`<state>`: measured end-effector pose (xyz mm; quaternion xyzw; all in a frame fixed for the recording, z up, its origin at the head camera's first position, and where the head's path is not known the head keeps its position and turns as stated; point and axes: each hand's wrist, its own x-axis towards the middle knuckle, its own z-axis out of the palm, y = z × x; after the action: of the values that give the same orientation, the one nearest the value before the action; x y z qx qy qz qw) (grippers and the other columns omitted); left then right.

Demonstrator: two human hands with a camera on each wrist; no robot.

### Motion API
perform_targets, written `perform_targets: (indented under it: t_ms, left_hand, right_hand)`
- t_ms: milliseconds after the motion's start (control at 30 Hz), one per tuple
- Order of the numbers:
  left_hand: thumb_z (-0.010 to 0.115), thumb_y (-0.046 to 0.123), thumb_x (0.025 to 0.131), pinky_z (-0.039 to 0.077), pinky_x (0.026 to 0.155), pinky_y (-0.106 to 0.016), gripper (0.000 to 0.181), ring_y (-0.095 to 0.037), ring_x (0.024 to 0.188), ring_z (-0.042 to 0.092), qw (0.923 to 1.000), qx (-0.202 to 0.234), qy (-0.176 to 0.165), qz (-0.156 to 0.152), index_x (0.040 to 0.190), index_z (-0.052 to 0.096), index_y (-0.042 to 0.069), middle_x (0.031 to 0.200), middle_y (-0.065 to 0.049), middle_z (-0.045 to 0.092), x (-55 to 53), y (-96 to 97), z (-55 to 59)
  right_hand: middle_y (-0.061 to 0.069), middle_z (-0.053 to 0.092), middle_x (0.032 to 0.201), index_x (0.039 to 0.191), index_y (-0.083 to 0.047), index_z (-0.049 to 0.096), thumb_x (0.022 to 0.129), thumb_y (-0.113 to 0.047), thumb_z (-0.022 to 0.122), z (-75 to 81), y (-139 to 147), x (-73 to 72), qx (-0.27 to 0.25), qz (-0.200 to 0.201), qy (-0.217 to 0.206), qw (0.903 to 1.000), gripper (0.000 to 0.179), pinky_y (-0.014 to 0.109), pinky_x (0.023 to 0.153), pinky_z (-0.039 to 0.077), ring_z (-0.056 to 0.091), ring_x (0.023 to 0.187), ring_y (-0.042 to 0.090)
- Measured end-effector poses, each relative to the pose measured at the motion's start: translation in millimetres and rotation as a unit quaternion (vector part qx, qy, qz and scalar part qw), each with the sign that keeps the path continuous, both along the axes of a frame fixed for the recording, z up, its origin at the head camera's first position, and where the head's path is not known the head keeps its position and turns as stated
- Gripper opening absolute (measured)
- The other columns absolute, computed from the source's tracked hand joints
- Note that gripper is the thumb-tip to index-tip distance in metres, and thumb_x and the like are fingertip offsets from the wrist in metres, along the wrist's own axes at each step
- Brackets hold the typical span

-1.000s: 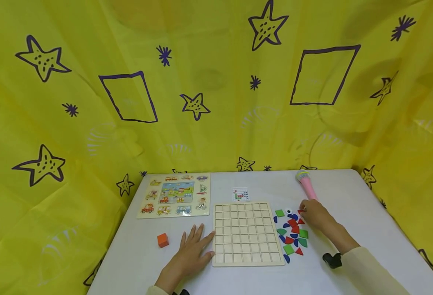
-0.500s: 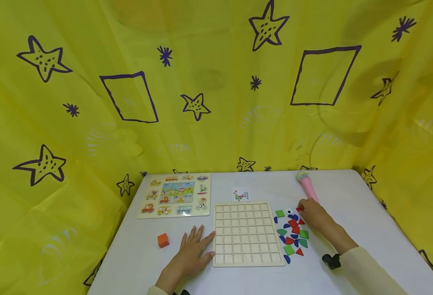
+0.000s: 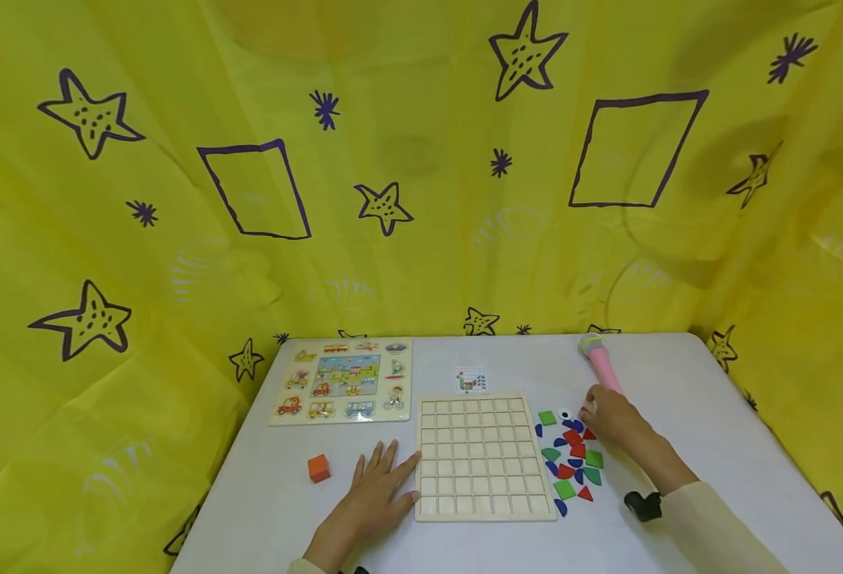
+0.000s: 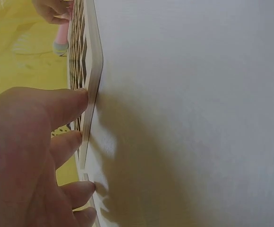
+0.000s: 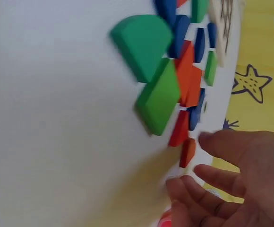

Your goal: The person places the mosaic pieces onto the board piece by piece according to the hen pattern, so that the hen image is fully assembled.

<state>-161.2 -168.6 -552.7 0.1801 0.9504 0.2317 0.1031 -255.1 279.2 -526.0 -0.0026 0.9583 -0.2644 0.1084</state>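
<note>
Head view: the left grip (image 3: 370,498), spread, touches the gridded wooden board (image 3: 479,450) toward eight o'clock; the right grip (image 3: 613,418) is toward two, by the coloured pieces (image 3: 578,451) at three. Left wrist: thumb (image 4: 71,104) against board edge. Right wrist: grip gapes near a red piece (image 5: 187,152).

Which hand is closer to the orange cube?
The left hand: it rests just right of the orange cube, apart from it, touching the wooden board. The right hand is much farther, across the board by the coloured pieces.
</note>
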Motion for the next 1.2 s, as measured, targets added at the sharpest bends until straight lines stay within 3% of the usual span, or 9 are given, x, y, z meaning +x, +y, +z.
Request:
perform_targets:
  t_ms: [167, 567, 633, 733, 867, 1200]
  left_hand:
    - [0.061, 0.046, 0.104, 0.011, 0.126, -0.073, 0.062, -0.049, 0.160, 0.018, 1.0000, -0.003, -0.002, 0.002, 0.160, 0.048, 0.024, 0.171, -0.023, 0.028, 0.4, 1.1, -1.3]
    - [0.060, 0.046, 0.104, 0.014, 0.126, -0.072, 0.062, -0.048, 0.160, 0.020, 0.9999, -0.008, -0.008, 0.002, 0.161, 0.046, 0.025, 0.172, -0.022, 0.028, -2.0, 1.0, -0.7]
    - [0.061, 0.045, 0.104, 0.018, 0.126, -0.071, 0.062, -0.048, 0.159, 0.021, 0.9999, -0.007, -0.008, 0.000, 0.161, 0.047, 0.024, 0.171, -0.022, 0.028, -1.3, 0.8, 0.1]
    - [0.061, 0.045, 0.104, 0.022, 0.125, -0.070, 0.062, -0.048, 0.159, 0.022, 0.9999, -0.008, -0.007, -0.002, 0.161, 0.047, 0.024, 0.171, -0.023, 0.029, 0.0, 0.6, 1.2]
    - [0.063, 0.044, 0.103, 0.024, 0.124, -0.070, 0.062, -0.049, 0.158, 0.023, 0.9999, -0.010, -0.004, -0.004, 0.160, 0.048, 0.024, 0.170, -0.023, 0.030, 0.9, 0.3, 3.1]
    - [0.064, 0.043, 0.103, 0.024, 0.124, -0.070, 0.062, -0.049, 0.158, 0.024, 1.0000, -0.003, 0.001, -0.003, 0.160, 0.049, 0.023, 0.170, -0.023, 0.032, 1.5, 1.7, 3.7]
  right_hand:
    - [0.015, 0.063, 0.094, 0.121, 0.007, 0.063, 0.098, -0.011, 0.071, -1.9, 2, -0.6, 0.017, 0.021, 0.001, 0.9996, 0.030, 0.040, 0.076, 0.062, 0.060, 0.082, 0.026]
    - [0.011, 0.060, 0.085, 0.115, 0.010, 0.064, 0.099, -0.016, 0.072, -6.2, 3, -3.8, 0.001, -0.003, 0.000, 1.0000, 0.031, 0.032, 0.069, 0.055, 0.059, 0.077, 0.023]
    - [0.012, 0.060, 0.086, 0.116, 0.010, 0.062, 0.100, -0.018, 0.070, -5.9, 3, -3.1, -0.003, -0.003, 0.003, 1.0000, 0.033, 0.035, 0.070, 0.056, 0.060, 0.078, 0.025]
    - [0.019, 0.061, 0.101, 0.124, 0.008, 0.060, 0.100, -0.013, 0.068, -5.9, 4, -1.5, 0.004, 0.013, 0.015, 0.9998, 0.033, 0.048, 0.082, 0.061, 0.061, 0.089, 0.031]
    - [0.026, 0.057, 0.119, 0.128, 0.002, 0.061, 0.099, -0.004, 0.066, -9.7, 7, -2.5, 0.019, 0.046, 0.029, 0.9983, 0.030, 0.063, 0.098, 0.057, 0.061, 0.102, 0.040]
    - [0.017, 0.059, 0.108, 0.120, 0.004, 0.066, 0.097, -0.007, 0.073, -18.1, 7, -8.1, 0.015, 0.051, 0.054, 0.9971, 0.026, 0.059, 0.097, 0.058, 0.061, 0.098, 0.034]
